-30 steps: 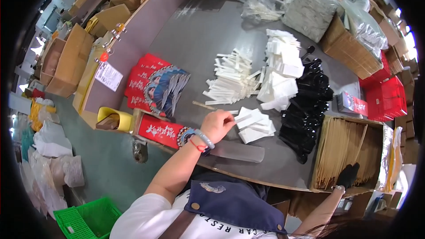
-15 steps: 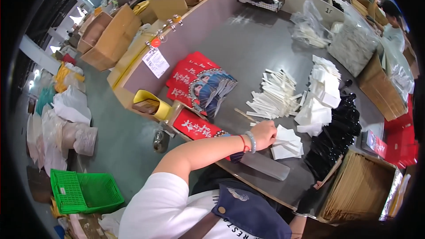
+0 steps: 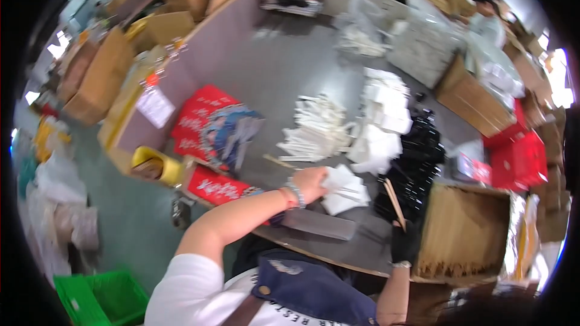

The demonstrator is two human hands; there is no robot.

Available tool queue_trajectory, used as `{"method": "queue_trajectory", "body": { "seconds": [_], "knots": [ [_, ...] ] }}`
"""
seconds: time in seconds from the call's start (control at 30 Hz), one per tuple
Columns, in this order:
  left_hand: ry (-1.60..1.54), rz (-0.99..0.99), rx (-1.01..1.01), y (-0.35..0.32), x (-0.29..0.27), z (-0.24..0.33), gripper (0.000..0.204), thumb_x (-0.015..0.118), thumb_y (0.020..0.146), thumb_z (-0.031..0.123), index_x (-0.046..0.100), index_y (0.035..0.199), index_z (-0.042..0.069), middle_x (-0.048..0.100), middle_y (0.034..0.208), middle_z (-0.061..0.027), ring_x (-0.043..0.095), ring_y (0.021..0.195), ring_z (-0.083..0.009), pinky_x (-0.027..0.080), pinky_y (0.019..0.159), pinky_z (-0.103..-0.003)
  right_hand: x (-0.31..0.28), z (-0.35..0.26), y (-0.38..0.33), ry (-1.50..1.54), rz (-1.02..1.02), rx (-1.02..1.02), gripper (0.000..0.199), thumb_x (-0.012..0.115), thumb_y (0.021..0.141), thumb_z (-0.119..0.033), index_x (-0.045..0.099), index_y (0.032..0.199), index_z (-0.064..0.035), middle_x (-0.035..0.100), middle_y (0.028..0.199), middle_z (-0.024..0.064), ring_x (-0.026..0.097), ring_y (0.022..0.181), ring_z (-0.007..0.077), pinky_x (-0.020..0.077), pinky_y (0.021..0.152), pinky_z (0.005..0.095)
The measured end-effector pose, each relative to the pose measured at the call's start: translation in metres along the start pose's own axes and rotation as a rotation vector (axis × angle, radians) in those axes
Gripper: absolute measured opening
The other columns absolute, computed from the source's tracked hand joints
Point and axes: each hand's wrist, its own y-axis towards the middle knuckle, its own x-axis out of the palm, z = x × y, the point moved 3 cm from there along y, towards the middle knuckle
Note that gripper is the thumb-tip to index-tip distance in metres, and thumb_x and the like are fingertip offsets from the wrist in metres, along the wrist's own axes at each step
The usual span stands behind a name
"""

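My left hand (image 3: 311, 184), bracelets at its wrist, is closed at the left edge of a small stack of white napkins (image 3: 347, 192); its fingertips are partly hidden. In a black glove, my right hand (image 3: 403, 240) grips a pair of wooden chopsticks (image 3: 394, 204) that point up and away. They stand between a heap of shiny black plastic packets (image 3: 417, 160) and an open carton (image 3: 462, 232) packed with wooden sticks. Under my left forearm lies a red printed sleeve (image 3: 211, 186). A clear grey plastic tray (image 3: 320, 224) sits by the table's near edge.
Beyond my hands lie narrow white packets (image 3: 317, 130), more folded white napkins (image 3: 380, 108) and fanned red printed sleeves (image 3: 208, 127). A yellow container (image 3: 163, 169) stands at the left edge. Red bins (image 3: 519, 160) are at the right; a green basket (image 3: 103, 299) is on the floor.
My right hand has risen from the near edge beside the carton, bringing the chopsticks up over the table. My left hand remains at the napkins. The whole view has shifted.
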Motion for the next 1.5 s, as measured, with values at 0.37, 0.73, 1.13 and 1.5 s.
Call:
{"method": "queue_trajectory", "body": {
  "seconds": [0.37,0.73,1.13,1.5],
  "knots": [
    [-0.166,-0.046,-0.070,-0.017,-0.031,0.006,0.024,0.076,0.073,0.022,0.066,0.085,0.003,0.069,0.080,-0.0120,0.067,0.075,-0.0232,0.052,0.069,-0.034,-0.007,-0.037,0.011,-0.100,-0.230,-0.065,0.023,0.073,0.077,-0.024,0.070,0.093,-0.0068,0.065,0.087,0.0151,0.064,0.085,0.0334,0.0504,0.074,0.0405],
    [0.263,-0.053,0.335,-0.107,-0.031,0.030,0.031,0.076,0.069,0.025,0.068,0.096,0.015,0.062,0.095,-0.0019,0.054,0.093,-0.0230,0.040,0.080,-0.038,-0.008,-0.033,0.003,-0.165,-0.303,-0.226,0.024,0.070,0.077,-0.027,0.070,0.094,-0.0094,0.064,0.083,0.0154,0.063,0.080,0.0357,0.0498,0.071,0.0446],
    [0.458,-0.021,0.433,-0.150,-0.031,0.028,0.044,0.071,0.073,0.030,0.064,0.112,0.011,0.060,0.112,0.0030,0.050,0.106,-0.0216,0.036,0.087,-0.041,0.062,-0.162,-0.032,-0.045,-0.695,-0.453,0.023,0.067,0.080,-0.032,0.071,0.095,-0.0162,0.066,0.087,0.0078,0.065,0.082,0.0297,0.0511,0.071,0.0415],
    [0.392,0.008,0.272,-0.136,-0.076,-0.029,0.074,0.082,0.058,0.042,0.059,0.120,0.007,0.051,0.126,-0.0124,0.044,0.118,-0.0364,0.032,0.101,-0.053,0.030,-0.103,-0.049,-0.243,-0.600,-0.658,0.041,0.064,0.084,-0.020,0.061,0.123,-0.0316,0.063,0.084,0.0080,0.061,0.077,0.0303,0.0485,0.065,0.0425]
  ]
}}
